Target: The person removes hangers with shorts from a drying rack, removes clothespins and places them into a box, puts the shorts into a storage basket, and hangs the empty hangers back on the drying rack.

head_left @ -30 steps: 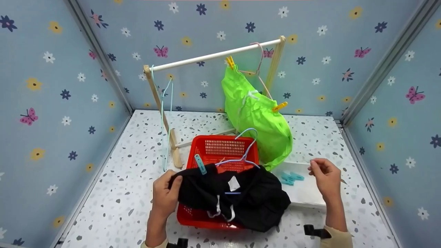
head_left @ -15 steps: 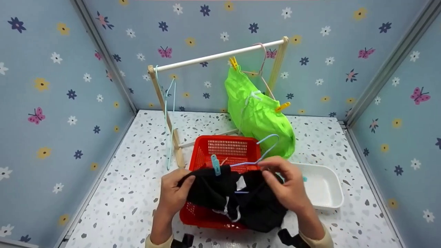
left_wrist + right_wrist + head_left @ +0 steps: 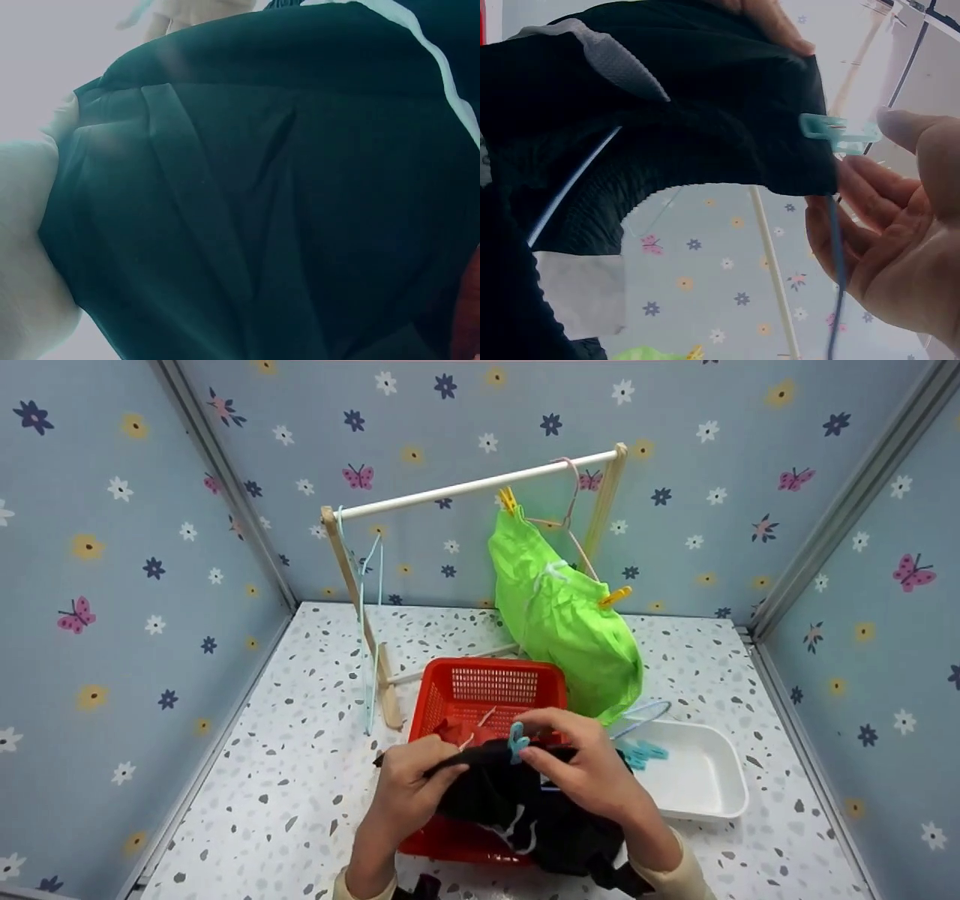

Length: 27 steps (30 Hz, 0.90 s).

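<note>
Black drawstring shorts (image 3: pixel 487 787) are held over the red basket, with white cords hanging at the front. In the head view, my left hand (image 3: pixel 412 784) grips their waistband at the left. A teal clothespin (image 3: pixel 517 742) sits on the waistband; my right hand (image 3: pixel 585 757) has thumb and forefinger at its handles. In the right wrist view the clothespin (image 3: pixel 840 133) bites the cloth edge beside a blue hanger (image 3: pixel 836 262). The hanger's hook (image 3: pixel 660 706) leans to the right in the head view. Dark cloth (image 3: pixel 247 187) fills most of the left wrist view.
The red basket (image 3: pixel 551 679) holds a red item. At right, a white tray (image 3: pixel 701 787) contains several teal clothespins (image 3: pixel 641 754). Behind, a rack rail (image 3: pixel 450 493) carries a green garment (image 3: pixel 570 615) on a pink hanger and a bare light-blue hanger (image 3: pixel 364 645).
My right hand has come from above the tray across to the clothespin. The left hand has moved right with the waistband, and the hanger hook has tipped over to the right.
</note>
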Tool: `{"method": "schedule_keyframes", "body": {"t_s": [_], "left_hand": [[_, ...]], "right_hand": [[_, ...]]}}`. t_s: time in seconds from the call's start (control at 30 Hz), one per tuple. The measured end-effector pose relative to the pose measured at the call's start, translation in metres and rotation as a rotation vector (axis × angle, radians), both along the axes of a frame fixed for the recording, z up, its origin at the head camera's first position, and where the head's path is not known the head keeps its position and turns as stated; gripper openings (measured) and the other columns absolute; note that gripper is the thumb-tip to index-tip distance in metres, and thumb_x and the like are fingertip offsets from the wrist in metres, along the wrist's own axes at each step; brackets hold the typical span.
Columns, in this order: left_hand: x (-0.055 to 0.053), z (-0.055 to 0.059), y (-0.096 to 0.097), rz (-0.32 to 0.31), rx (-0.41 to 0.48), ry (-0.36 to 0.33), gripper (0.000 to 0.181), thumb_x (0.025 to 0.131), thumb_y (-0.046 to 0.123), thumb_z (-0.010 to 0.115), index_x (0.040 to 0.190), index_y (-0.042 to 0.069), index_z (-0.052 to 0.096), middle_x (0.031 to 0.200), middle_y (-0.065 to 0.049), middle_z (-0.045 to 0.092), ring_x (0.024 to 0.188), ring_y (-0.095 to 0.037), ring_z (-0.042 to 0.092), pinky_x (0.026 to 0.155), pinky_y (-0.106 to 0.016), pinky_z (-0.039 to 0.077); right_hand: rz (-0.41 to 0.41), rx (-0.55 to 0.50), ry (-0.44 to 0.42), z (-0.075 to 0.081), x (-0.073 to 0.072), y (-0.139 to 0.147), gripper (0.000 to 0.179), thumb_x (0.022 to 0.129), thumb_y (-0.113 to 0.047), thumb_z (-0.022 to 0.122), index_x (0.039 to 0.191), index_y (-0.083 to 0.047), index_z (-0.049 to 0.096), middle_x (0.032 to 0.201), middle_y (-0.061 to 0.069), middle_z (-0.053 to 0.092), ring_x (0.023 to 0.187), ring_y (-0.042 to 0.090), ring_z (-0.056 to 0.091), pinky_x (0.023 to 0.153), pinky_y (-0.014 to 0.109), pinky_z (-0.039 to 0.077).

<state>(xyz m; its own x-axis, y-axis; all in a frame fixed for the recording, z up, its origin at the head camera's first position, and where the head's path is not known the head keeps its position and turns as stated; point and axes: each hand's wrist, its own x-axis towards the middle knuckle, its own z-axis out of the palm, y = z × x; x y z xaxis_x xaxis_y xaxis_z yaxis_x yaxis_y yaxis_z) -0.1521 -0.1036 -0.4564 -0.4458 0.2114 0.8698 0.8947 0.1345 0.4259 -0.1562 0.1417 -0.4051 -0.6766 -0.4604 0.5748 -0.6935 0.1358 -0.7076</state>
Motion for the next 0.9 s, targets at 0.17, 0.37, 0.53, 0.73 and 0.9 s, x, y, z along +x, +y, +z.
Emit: {"method": "schedule_keyframes", "body": {"t_s": [0.17, 0.37, 0.53, 0.73, 0.9], "left_hand": [[0.0, 0.0, 0.006, -0.009, -0.021, 0.012, 0.011, 0.091, 0.013, 0.068, 0.082, 0.009, 0.065, 0.072, 0.001, 0.058, 0.06, -0.011, 0.05, 0.057, -0.021, 0.044], [0.0, 0.0, 0.01, -0.019, -0.013, 0.031, 0.012, 0.091, 0.012, 0.068, 0.081, 0.008, 0.065, 0.07, 0.0, 0.057, 0.059, -0.01, 0.051, 0.057, -0.021, 0.046], [-0.001, -0.001, 0.011, -0.029, -0.007, 0.039, 0.013, 0.092, 0.013, 0.067, 0.08, 0.007, 0.064, 0.071, 0.0, 0.058, 0.06, -0.011, 0.054, 0.058, -0.021, 0.048], [-0.001, -0.003, 0.011, -0.03, -0.004, 0.031, 0.014, 0.093, 0.013, 0.067, 0.081, 0.007, 0.065, 0.071, -0.001, 0.059, 0.06, -0.011, 0.055, 0.058, -0.021, 0.047], [-0.004, -0.005, 0.011, -0.049, -0.005, 0.011, 0.011, 0.092, 0.011, 0.068, 0.082, 0.007, 0.065, 0.073, -0.001, 0.059, 0.062, -0.011, 0.056, 0.059, -0.021, 0.048]], "right_hand": [[0.022, -0.09, 0.009, 0.009, 0.006, -0.002, 0.024, 0.085, 0.008, 0.068, 0.107, -0.002, 0.065, 0.089, 0.009, 0.065, 0.078, 0.017, 0.061, 0.068, 0.031, 0.051], [0.055, -0.156, 0.003, 0.012, 0.009, -0.003, 0.023, 0.084, 0.012, 0.066, 0.104, 0.001, 0.066, 0.087, 0.014, 0.066, 0.074, 0.017, 0.061, 0.062, 0.031, 0.051], [0.114, -0.237, 0.052, -0.008, -0.002, 0.0, 0.027, 0.077, 0.02, 0.067, 0.099, 0.003, 0.067, 0.092, 0.018, 0.068, 0.08, 0.021, 0.064, 0.071, 0.03, 0.053], [0.206, -0.383, 0.091, -0.028, -0.013, 0.004, 0.023, 0.077, 0.021, 0.066, 0.094, 0.006, 0.066, 0.093, 0.021, 0.068, 0.088, 0.027, 0.066, 0.081, 0.036, 0.053], [0.276, -0.509, 0.113, -0.033, -0.015, 0.004, 0.014, 0.083, 0.014, 0.066, 0.095, 0.008, 0.064, 0.096, 0.022, 0.068, 0.092, 0.029, 0.065, 0.087, 0.041, 0.051]]}}
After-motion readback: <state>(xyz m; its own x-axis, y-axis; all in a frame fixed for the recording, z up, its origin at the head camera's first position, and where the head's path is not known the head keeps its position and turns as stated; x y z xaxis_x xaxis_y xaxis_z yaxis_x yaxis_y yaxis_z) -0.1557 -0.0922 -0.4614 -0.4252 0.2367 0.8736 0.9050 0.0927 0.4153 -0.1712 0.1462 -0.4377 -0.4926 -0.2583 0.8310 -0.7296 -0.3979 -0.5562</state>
